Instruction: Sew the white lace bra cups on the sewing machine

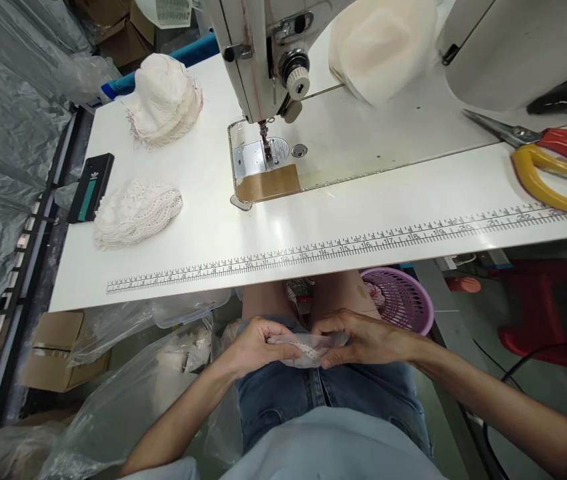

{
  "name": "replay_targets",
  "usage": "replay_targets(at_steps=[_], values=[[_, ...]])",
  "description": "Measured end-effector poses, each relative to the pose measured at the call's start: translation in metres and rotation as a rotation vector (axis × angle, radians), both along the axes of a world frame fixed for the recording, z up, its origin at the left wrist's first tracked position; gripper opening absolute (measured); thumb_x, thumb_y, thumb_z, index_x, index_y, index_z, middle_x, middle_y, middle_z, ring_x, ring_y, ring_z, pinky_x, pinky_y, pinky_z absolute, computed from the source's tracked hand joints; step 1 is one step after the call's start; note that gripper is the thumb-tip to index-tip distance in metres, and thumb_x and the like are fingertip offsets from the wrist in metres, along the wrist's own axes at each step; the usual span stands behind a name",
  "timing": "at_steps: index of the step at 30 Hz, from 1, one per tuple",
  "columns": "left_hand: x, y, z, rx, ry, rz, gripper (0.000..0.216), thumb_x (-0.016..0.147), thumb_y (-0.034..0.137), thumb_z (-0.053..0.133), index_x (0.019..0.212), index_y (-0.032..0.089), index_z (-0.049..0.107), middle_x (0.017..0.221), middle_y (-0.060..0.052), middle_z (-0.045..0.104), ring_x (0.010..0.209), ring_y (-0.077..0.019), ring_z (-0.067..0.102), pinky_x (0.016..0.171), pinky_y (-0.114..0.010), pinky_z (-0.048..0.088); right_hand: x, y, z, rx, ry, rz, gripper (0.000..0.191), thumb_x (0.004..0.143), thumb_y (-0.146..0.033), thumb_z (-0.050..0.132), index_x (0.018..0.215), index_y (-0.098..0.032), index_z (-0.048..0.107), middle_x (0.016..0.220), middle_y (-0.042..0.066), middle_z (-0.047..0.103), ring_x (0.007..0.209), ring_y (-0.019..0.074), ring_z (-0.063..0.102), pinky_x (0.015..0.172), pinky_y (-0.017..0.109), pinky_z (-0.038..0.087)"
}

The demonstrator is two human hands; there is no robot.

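Above my lap, my left hand (259, 343) and my right hand (356, 337) are closed on opposite ends of a small white lace piece (307, 350). It looks thin and partly see-through, with a pale patterned strip across it; my fingers hide its ends. On the table beyond, a stack of white lace pieces (137, 212) lies at the left. Behind that stack sits a pile of white cloth pieces (163, 100) with frayed edges. The sewing machine's presser foot (266, 148) stands over the metal needle plate, with no cloth under it.
Red-and-yellow scissors (538, 143) lie at the table's right, near a printed ruler (313, 253) along the front edge. Cream fabric (383, 50) rests under the machine arm. A black-and-green case (91, 188) is at far left. Below are a purple basket (421, 300) and a cardboard box (61, 350).
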State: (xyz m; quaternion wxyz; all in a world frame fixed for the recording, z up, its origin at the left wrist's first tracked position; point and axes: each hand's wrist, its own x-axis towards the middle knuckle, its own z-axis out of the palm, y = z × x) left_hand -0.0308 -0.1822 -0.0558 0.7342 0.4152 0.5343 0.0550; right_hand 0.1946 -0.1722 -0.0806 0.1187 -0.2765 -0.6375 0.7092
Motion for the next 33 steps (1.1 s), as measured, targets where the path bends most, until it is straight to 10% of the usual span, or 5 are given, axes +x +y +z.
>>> replay_targets(at_steps=[33], values=[[0.001, -0.006, 0.001, 0.128, 0.004, -0.016, 0.032, 0.062, 0.036, 0.076, 0.081, 0.012, 0.070, 0.071, -0.003, 0.066, 0.063, -0.0116, 0.054, 0.056, -0.019, 0.039, -0.001, -0.009, -0.003, -0.112, -0.031, -0.126, 0.033, 0.083, -0.048, 0.056, 0.072, -0.016, 0.058, 0.065, -0.002, 0.049, 0.059, 0.0107, 0.043, 0.052, 0.021, 0.030]])
